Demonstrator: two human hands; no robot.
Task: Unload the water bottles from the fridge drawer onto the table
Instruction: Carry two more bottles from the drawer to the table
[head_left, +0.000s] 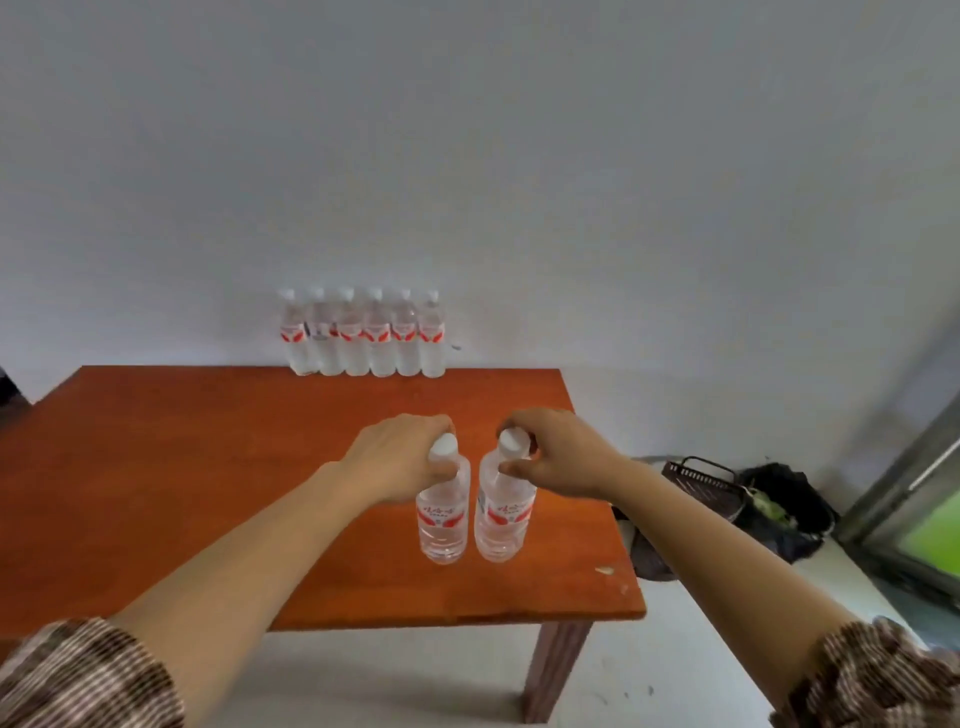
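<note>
Two clear water bottles with red-and-white labels and white caps stand side by side over the orange-brown wooden table (208, 467). My left hand (402, 457) grips the left bottle (442, 519) by its neck just under the cap. My right hand (558, 449) pinches the neck of the right bottle (504, 514). Whether their bases rest on the tabletop or hang just above it I cannot tell. A row of several like bottles (363, 335) stands upright at the table's far edge against the wall. No fridge drawer shows in this view.
A white wall rises behind the table. On the floor to the right sit a dark basket (698, 483) and a black bag (784, 504) with greens in it. A window frame (914, 499) runs along the right edge. A table leg (553, 670) is at the near right corner.
</note>
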